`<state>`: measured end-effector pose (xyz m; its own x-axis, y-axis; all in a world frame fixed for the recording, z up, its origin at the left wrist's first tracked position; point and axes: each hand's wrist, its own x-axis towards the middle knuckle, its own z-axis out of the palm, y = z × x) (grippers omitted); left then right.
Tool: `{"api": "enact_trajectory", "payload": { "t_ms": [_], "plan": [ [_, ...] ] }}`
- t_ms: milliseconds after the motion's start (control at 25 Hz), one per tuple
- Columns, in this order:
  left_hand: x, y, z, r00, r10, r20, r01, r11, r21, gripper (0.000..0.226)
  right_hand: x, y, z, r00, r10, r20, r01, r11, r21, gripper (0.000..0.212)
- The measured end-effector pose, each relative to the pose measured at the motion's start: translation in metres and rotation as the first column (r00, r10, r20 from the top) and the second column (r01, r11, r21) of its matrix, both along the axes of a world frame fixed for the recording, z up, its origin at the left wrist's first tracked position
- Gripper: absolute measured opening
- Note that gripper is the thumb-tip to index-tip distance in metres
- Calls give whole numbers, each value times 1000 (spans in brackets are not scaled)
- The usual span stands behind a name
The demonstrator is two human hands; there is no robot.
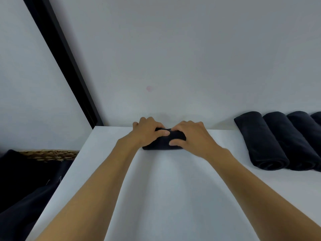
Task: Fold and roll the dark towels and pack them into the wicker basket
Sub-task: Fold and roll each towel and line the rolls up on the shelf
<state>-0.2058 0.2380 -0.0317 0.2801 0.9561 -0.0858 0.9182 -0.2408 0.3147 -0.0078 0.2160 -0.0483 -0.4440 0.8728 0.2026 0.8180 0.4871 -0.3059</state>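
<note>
My left hand (147,130) and right hand (188,136) clamp the dark rolled cloth towel (163,141); if I loosen my grip, I think it unrolls.

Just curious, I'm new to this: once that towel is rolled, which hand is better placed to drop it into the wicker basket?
Probably the left hand: both hands grip the dark towel, but the wicker basket sits low on the left, so the right hand would have to cross over.
</note>
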Motion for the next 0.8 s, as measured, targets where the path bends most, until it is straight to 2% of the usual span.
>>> {"api": "enact_trajectory", "payload": {
  "t_ms": [40, 80, 120, 160, 200, 240, 280, 320, 360, 400, 440, 480, 520, 560, 600, 680, 720, 800],
  "plan": [
    [3, -6, -3, 999, 39, -24, -32, 971, 238, 26, -2, 12, 8, 1000, 0, -9, -1, 995, -99, 34],
    [8, -18, -7, 998, 62, -16, -46, 871, 489, 22, -3, 23, 16, 999, -7, -41, -1, 978, -211, 32],
    [11, -32, -12, 997, 72, 28, -73, 761, 645, 18, -3, 33, 24, 997, -29, -78, 2, 947, -323, 31],
    [16, -46, -16, 988, 113, 104, -153, 716, 681, 21, -2, 42, 29, 994, -53, -98, 9, 914, -405, 29],
    [20, -58, -16, 963, 182, 198, -265, 775, 575, 29, -2, 50, 32, 993, -69, -91, 20, 892, -453, 27],
    [25, -63, -18, 911, 275, 306, -377, 857, 351, 36, -2, 55, 35, 994, -78, -71, 34, 875, -484, 26],
    [30, -64, -17, 826, 377, 418, -444, 893, 71, 39, -4, 58, 38, 994, -91, -54, 50, 856, -515, 26],
    [34, -62, -19, 703, 470, 534, -447, 876, -182, 38, -5, 60, 39, 991, -121, -58, 69, 831, -553, 27],
    [39, -59, -21, 557, 532, 638, -415, 844, -341, 36, -5, 61, 38, 983, -168, -80, 88, 796, -599, 31],
    [44, -56, -23, 452, 560, 694, -394, 824, -407, 37, -4, 60, 35, 968, -227, -107, 103, 748, -656, 34],
    [51, -54, -26, 405, 567, 717, -396, 816, -421, 43, 0, 56, 32, 948, -293, -127, 116, 688, -717, 36],
    [58, -52, -27, 411, 568, 713, -413, 813, -409, 51, 6, 50, 30, 927, -346, -142, 118, 629, -768, 37],
    [64, -53, -28, 459, 557, 692, -420, 823, -383, 57, 11, 42, 29, 910, -387, -150, 117, 586, -802, 36],
    [72, -54, -28, 527, 540, 656, -421, 837, -350, 61, 18, 35, 29, 895, -421, -148, 133, 569, -812, 33],
    [81, -55, -26, 595, 519, 613, -416, 852, -317, 64, 25, 28, 30, 888, -440, -133, 176, 592, -786, 27],
    [104, -56, -21, 704, 462, 540, -361, 887, -288, 71, 40, 17, 33, 908, -419, -8, 336, 739, -584, 17],
    [119, -56, -20, 748, 423, 511, -313, 904, -290, 75, 46, 12, 34, 907, -413, 80, 406, 807, -429, 21],
    [151, -59, -17, 802, 346, 487, -220, 929, -298, 85, 58, -1, 35, 871, -454, 187, 488, 843, -225, 28]
  ]
}}
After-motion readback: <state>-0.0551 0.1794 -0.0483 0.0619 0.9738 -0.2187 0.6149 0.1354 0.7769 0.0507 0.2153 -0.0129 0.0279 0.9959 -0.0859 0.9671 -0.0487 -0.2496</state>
